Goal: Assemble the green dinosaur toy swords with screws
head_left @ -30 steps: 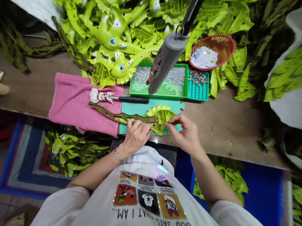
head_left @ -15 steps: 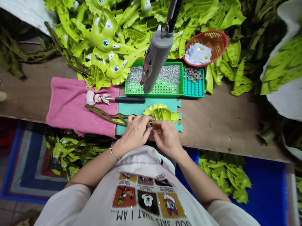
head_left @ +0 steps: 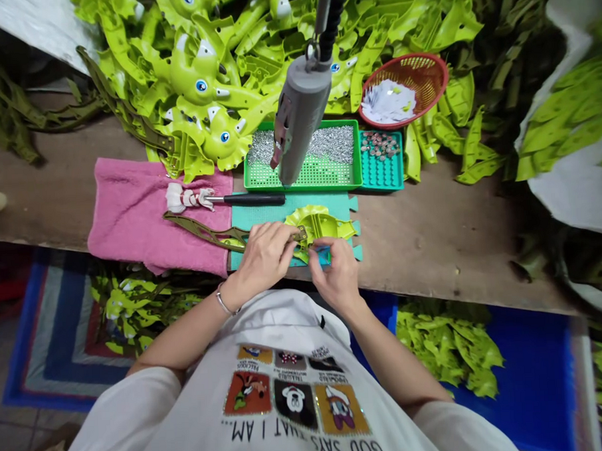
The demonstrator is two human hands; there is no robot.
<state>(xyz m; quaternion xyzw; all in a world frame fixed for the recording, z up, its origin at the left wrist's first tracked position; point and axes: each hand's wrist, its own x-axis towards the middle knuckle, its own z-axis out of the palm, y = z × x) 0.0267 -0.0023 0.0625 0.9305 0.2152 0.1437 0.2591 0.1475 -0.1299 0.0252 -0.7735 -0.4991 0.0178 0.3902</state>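
My left hand [head_left: 265, 259] is closed around the right part of a long olive-green plastic strip [head_left: 194, 227], whose far end reaches left over the pink towel. The strip's holed tip pokes out past my fingers, over a lime-green plastic dinosaur half-shell [head_left: 318, 223] lying hollow side up on the teal foam mat [head_left: 261, 217]. My right hand [head_left: 337, 270] pinches at the shell's near edge. Whatever sits between its fingertips is too small to name; a bit of blue shows beside them. Beyond my hands lies a mallet-like tool with a cloth-wrapped head and black handle [head_left: 257, 199].
A grey electric screwdriver [head_left: 299, 119] hangs over a green tray [head_left: 259, 181] of screws. Beside it are a teal tray [head_left: 378, 175] with small metal pieces and a red basket [head_left: 432, 80] of white pieces. Lime-green parts [head_left: 200, 83] pile up behind; a pink towel [head_left: 125, 206] lies left.
My fingertips have moved apart, and more of the shell shows between them. Blue now shows by my right fingers where orange-red showed before. The view has shifted slightly.
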